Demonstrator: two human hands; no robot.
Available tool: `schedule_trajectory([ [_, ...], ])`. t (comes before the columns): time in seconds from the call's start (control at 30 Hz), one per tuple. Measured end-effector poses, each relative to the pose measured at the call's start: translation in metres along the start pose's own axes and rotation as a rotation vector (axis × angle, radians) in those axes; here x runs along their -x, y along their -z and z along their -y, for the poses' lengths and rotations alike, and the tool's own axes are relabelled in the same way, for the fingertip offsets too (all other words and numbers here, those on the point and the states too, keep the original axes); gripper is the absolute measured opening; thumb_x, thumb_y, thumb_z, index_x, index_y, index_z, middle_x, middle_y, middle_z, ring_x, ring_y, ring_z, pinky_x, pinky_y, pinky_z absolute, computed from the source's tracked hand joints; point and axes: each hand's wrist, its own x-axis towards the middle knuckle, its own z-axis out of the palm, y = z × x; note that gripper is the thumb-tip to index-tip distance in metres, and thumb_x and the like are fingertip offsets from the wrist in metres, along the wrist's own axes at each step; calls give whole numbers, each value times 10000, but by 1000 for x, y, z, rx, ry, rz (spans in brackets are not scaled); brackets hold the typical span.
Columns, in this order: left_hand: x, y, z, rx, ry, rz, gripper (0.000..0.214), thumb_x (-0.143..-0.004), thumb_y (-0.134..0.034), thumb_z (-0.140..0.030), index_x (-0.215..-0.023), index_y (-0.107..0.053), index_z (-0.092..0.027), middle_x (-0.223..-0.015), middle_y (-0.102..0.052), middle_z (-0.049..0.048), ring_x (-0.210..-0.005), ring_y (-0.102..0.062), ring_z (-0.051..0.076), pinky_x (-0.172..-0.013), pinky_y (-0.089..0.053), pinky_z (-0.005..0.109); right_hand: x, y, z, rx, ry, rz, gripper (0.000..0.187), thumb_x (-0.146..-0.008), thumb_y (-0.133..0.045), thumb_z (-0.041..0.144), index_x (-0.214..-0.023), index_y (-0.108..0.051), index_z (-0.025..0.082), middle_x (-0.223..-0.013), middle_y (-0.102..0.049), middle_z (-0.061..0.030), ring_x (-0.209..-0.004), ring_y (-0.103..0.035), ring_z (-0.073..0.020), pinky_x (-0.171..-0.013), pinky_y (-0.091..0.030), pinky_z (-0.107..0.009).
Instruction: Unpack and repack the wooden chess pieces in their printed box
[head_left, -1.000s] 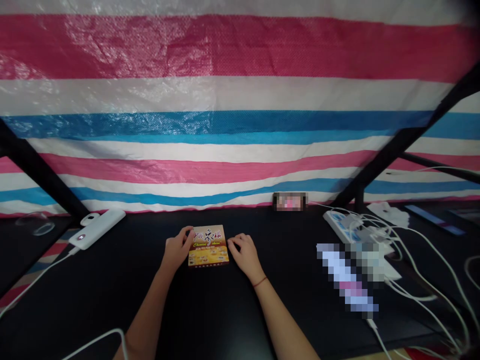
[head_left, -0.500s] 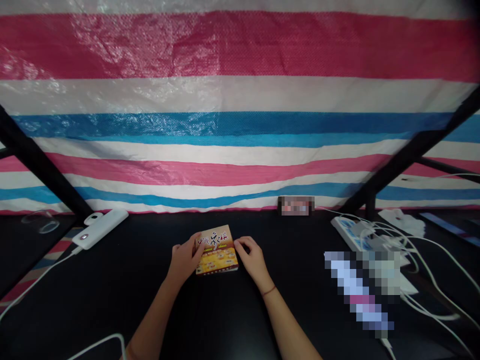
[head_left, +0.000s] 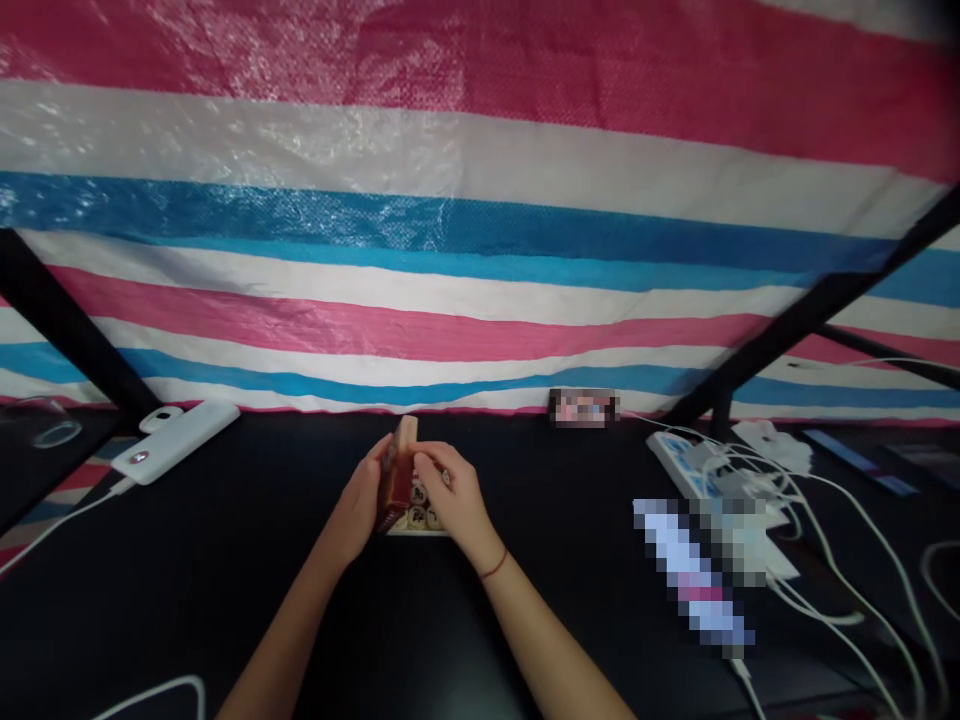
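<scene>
A Chinese chess box lies on the black table in front of me, its printed lid (head_left: 399, 475) raised and tilted up on the left. Under it, round chess pieces (head_left: 418, 516) with dark characters show in the pale tray (head_left: 414, 532). My left hand (head_left: 358, 512) grips the lid from its outer left side. Over the right part of the tray, my right hand (head_left: 456, 495) has its fingers bent and closed, with the tips beside the lid's inner face. What those fingertips hold, if anything, is hidden. The right hand also covers some of the pieces.
A white power bank (head_left: 176, 445) with a cable sits at the back left. On the right are a blurred-out phone-like object (head_left: 690, 575), a power strip (head_left: 679, 462) and tangled white cables (head_left: 825, 490). A small blurred item (head_left: 583, 408) stands by the striped sheet (head_left: 480, 220).
The lid lay flat over the box and is now tilted up, showing the pieces. My right hand has moved left over the tray. The camera view has shifted slightly.
</scene>
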Motion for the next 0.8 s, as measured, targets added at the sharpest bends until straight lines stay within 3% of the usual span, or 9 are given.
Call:
schedule_trajectory([
  [0.1,6,14,-5,23,-8,-53,619,-946,-275,-589,-1439,-347,-221,-1465,-429,105,-1330,-428,263,-1064,-407,413,-10,-19,15,11,63,163,273,-951,-461,313,-1029,-706,223,-1066,-679,-64,-1017,-607,-181,-951,-451,-345],
  [0.2,15,33,-12,-7,-61,-157,690,-858,-504,-587,-1439,-325,-262,-1486,-385,95,-1337,-416,276,-1065,-404,421,-16,-39,21,-31,69,306,340,-986,-396,353,-1098,-691,227,-1112,-671,-60,-1067,-598,-175,-989,-434,-341],
  [0.3,23,54,-8,-122,-58,-186,581,-831,-562,-515,-1350,-453,-275,-1424,-448,85,-1274,-481,264,-1059,-408,424,-20,-51,24,-85,74,414,371,-994,-372,383,-1106,-689,227,-1081,-691,-50,-1053,-612,-171,-980,-443,-333],
  [0.37,26,66,3,-221,-44,-209,499,-835,-543,-472,-1287,-513,-264,-1368,-499,83,-1258,-490,261,-1062,-403,434,-22,-47,25,-92,54,432,364,-984,-390,403,-1091,-695,235,-1058,-695,-43,-1010,-627,-167,-922,-473,-316],
  [0.47,29,80,24,-424,-35,-287,402,-831,-504,-425,-1179,-585,-240,-1309,-532,92,-1240,-492,281,-1070,-384,476,-21,-22,16,-82,-15,346,342,-951,-445,426,-1041,-707,227,-985,-702,-38,-907,-647,-163,-790,-505,-282],
  [0.57,31,80,28,-613,-93,-390,377,-834,-486,-379,-1148,-606,-207,-1327,-500,125,-1276,-445,317,-1088,-348,506,-14,17,-14,-32,-136,137,312,-901,-502,420,-948,-710,192,-918,-714,-51,-866,-656,-183,-782,-502,-292],
  [0.67,24,63,13,-616,-146,-384,334,-847,-489,-339,-1131,-612,-215,-1280,-534,115,-1200,-516,282,-1058,-402,454,-1,51,-53,145,-262,-60,320,-859,-502,420,-886,-697,168,-870,-717,-77,-812,-656,-216,-738,-498,-314],
  [0.8,-5,24,-12,-506,-224,-281,297,-878,-470,-299,-1119,-618,-207,-1183,-603,94,-1119,-576,226,-1016,-445,391,15,65,-83,392,-302,-81,343,-854,-467,420,-865,-703,171,-853,-721,-89,-764,-647,-232,-716,-482,-329],
])
